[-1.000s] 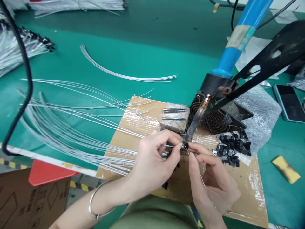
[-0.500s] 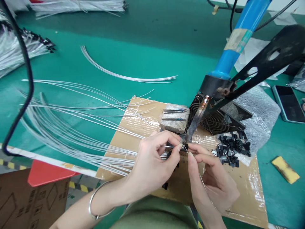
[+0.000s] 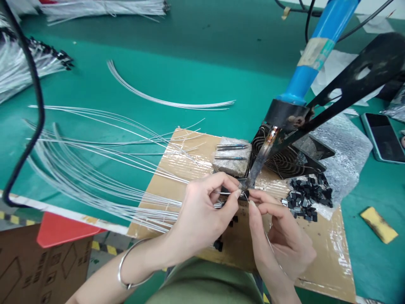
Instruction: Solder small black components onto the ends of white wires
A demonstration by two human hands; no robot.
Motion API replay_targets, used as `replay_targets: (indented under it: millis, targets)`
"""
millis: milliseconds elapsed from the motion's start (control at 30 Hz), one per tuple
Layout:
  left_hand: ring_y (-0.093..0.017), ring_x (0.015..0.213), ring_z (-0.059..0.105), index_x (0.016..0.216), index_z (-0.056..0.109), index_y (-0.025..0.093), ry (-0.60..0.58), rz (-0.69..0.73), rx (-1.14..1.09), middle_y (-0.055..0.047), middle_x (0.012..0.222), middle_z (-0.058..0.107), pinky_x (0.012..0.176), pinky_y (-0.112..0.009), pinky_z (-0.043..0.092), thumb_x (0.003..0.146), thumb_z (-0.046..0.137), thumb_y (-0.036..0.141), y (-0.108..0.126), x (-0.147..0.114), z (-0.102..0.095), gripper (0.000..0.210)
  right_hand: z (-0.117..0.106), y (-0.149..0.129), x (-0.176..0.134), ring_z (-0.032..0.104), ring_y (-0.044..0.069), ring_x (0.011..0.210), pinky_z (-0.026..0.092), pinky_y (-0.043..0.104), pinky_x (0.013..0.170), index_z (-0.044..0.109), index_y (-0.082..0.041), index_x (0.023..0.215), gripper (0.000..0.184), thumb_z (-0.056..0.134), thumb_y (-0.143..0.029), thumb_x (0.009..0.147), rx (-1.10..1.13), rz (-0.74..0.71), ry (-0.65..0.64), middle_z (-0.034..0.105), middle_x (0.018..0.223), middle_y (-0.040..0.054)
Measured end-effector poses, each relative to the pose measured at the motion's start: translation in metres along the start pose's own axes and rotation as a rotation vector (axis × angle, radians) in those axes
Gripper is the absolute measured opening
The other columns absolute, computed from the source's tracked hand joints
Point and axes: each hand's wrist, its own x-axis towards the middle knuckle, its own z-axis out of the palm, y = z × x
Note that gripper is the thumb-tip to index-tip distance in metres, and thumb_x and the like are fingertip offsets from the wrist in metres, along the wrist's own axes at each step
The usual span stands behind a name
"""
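My left hand (image 3: 202,215) is closed in a pinch on a thin pale wire (image 3: 224,193), its end at the hot tip. My right hand (image 3: 278,236) pinches a strand of solder wire (image 3: 269,242), which runs back across the palm. Both sets of fingertips sit just below the tip of a blue-handled soldering iron (image 3: 257,166), held pointing down by a black bracket (image 3: 351,88). What lies right at the tip is small and partly hidden by the fingers. Several white wires (image 3: 152,207) fan out to the left, their near ends hidden behind my left hand.
Cardboard (image 3: 329,257) lies under the work. A stone block (image 3: 232,166) carries thin metal rods. Behind the iron is a coiled stand (image 3: 284,158). Small black parts (image 3: 308,196) are heaped on the right, near bubble wrap (image 3: 351,147), a yellow sponge (image 3: 379,225) and a phone (image 3: 382,137).
Both hands stay at the iron tip with only a very slight shift. The solder wire and the pale wire remain in the fingers.
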Motion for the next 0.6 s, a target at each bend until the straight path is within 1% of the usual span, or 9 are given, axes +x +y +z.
replay_targets:
  millis: [133, 300, 467, 600]
  targets:
    - [-0.010, 0.053, 0.045, 0.074, 0.068, 0.018, -0.004, -0.010, -0.011, -0.004, 0.079, 0.076, 0.048, -0.026, 0.031, 0.085, 0.062, 0.020, 0.0018, 0.0006, -0.0005, 0.012, 0.0024, -0.0017, 0.0022, 0.080, 0.021, 0.105, 0.065, 0.034, 0.096, 0.073, -0.021, 0.099, 0.022, 0.076, 0.000, 0.091, 0.009, -0.010, 0.011, 0.082, 0.113, 0.0067]
    - [-0.010, 0.053, 0.045, 0.075, 0.068, 0.018, -0.007, -0.004, -0.013, -0.004, 0.080, 0.076, 0.049, -0.027, 0.031, 0.085, 0.062, 0.019, 0.0030, -0.0006, -0.0006, 0.012, 0.0020, -0.0008, 0.0003, 0.079, 0.020, 0.106, 0.063, 0.033, 0.100, 0.074, -0.021, 0.100, 0.024, 0.076, 0.001, 0.090, 0.013, 0.002, 0.011, 0.081, 0.116, 0.0067]
    - [-0.012, 0.058, 0.053, 0.075, 0.069, 0.018, -0.003, -0.004, -0.016, -0.004, 0.081, 0.076, 0.049, -0.027, 0.031, 0.085, 0.062, 0.020, 0.0010, -0.0013, 0.0000, 0.012, 0.0012, -0.0020, 0.0015, 0.079, 0.019, 0.107, 0.063, 0.031, 0.099, 0.073, -0.020, 0.099, 0.022, 0.076, 0.000, 0.090, -0.005, -0.002, 0.005, 0.081, 0.116, 0.0069]
    - [-0.012, 0.058, 0.053, 0.074, 0.068, 0.018, 0.003, -0.017, -0.010, -0.004, 0.080, 0.076, 0.049, -0.026, 0.032, 0.085, 0.062, 0.021, -0.0009, -0.0005, -0.0001, 0.013, 0.0013, -0.0021, 0.0021, 0.079, 0.018, 0.107, 0.063, 0.030, 0.099, 0.072, -0.019, 0.098, 0.021, 0.075, 0.000, 0.091, -0.011, 0.005, -0.010, 0.081, 0.116, 0.0065]
